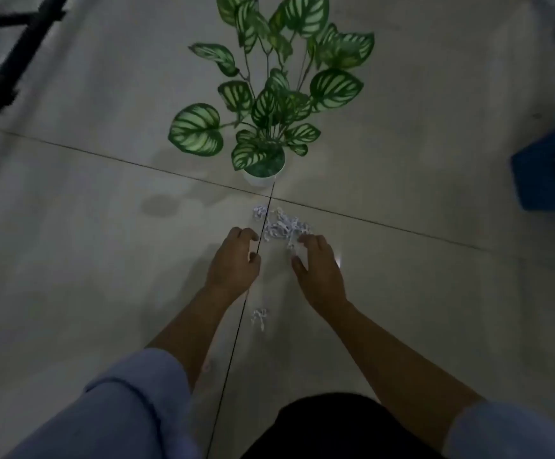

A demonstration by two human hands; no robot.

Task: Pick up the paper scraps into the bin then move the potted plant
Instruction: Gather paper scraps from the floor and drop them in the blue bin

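From the head view, the paper scraps (281, 226) are seen heaped on the floor (87, 226) just before the potted plant (266, 127); the left hand (234, 260) and right hand (319, 270) flank them, fingers curled open, nothing held. Loose strips could be scattered, and the stray clump (259, 318) missed.

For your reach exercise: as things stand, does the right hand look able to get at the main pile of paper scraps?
Probably yes. The right hand is open with its fingertips at the near edge of the paper scraps, and nothing lies between them on the floor.
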